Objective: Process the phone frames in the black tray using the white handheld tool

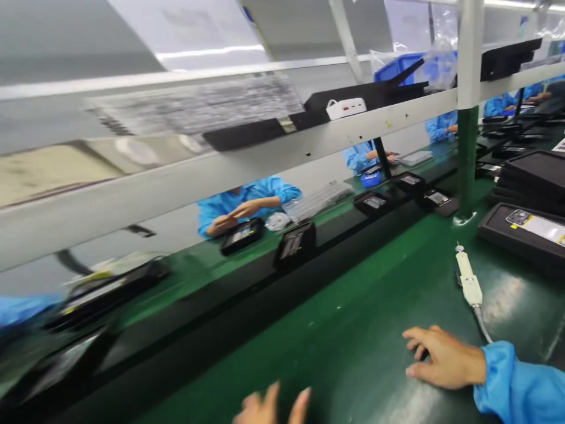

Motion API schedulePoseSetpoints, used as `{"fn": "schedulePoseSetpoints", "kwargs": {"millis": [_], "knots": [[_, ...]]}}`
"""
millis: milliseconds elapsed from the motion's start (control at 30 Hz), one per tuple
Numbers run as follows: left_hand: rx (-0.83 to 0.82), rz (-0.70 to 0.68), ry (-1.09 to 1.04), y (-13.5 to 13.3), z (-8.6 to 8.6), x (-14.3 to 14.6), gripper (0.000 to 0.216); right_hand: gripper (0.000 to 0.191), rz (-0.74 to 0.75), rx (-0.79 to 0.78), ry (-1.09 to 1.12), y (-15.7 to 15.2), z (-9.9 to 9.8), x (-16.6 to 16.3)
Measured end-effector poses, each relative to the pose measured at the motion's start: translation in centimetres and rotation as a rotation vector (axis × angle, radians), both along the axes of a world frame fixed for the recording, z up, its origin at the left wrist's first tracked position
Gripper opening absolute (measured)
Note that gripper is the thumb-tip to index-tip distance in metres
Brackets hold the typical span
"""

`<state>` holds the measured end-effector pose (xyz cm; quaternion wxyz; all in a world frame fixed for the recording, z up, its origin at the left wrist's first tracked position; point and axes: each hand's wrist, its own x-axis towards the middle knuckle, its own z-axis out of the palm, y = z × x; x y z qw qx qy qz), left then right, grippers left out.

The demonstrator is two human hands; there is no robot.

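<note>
Over the green tabletop (353,330), my right hand (445,356) hovers or rests with its fingers apart and nothing in them; which of the two I cannot tell. A blue sleeve (521,380) covers that arm. Beyond it lies a pale electric screwdriver (468,277), its cord running back under or behind my right wrist. At the bottom edge, only the fingers of my left hand (269,409) show, spread and slightly blurred, holding nothing visible. The rest of that hand is cut off.
A black conveyor belt (212,341) crosses ahead, carrying black trays (296,244) with phone-like devices. More trays (525,235) are stacked at right. A green-and-white post (467,159) rises from the table, below a shelf rail (273,162). Across the belt, a co-worker's hands (233,218) work near a tray.
</note>
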<state>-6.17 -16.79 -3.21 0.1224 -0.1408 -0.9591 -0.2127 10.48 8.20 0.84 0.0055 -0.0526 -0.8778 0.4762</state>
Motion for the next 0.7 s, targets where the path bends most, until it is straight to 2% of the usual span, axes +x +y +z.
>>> {"fn": "schedulePoseSetpoints", "kwargs": {"millis": [67,100,133,200,267,400,500,600,700], "knots": [[-0.108,-0.166,-0.126,4.6,-1.9,1.5,0.054,0.048,-0.029,0.261,0.003,2.9,1.5,-0.9],[-0.191,-0.304,-0.183,7.0,-2.3,2.1,0.059,0.047,-0.043,0.4,-0.013,4.6,1.9,-1.7],[-0.256,-0.385,-0.203,9.3,-2.5,2.6,0.06,0.045,-0.058,0.526,-0.038,6.5,2.1,-2.7],[-0.367,-0.443,-0.204,13.3,-2.0,3.2,0.064,0.039,-0.105,0.713,-0.102,10.6,2.0,-5.6],[-0.429,-0.43,-0.204,15.6,-1.3,3.3,0.065,0.032,-0.185,0.82,-0.155,15.0,1.6,-8.8],[-0.425,-0.424,-0.251,15.9,-0.7,3.0,0.064,0.037,-0.393,0.962,-0.248,22.6,0.6,-14.5],[-0.387,-0.408,-0.272,15.2,-1.0,2.8,0.064,0.037,-0.462,1.0,-0.317,25.8,0.2,-17.5],[-0.348,-0.414,-0.311,15.1,-1.3,2.7,0.064,0.026,-0.406,1.003,-0.292,25.9,0.5,-19.8],[-0.295,-0.425,-0.281,15.2,-1.8,2.5,0.063,0.023,-0.28,0.987,-0.151,22.4,1.6,-21.4]]}}
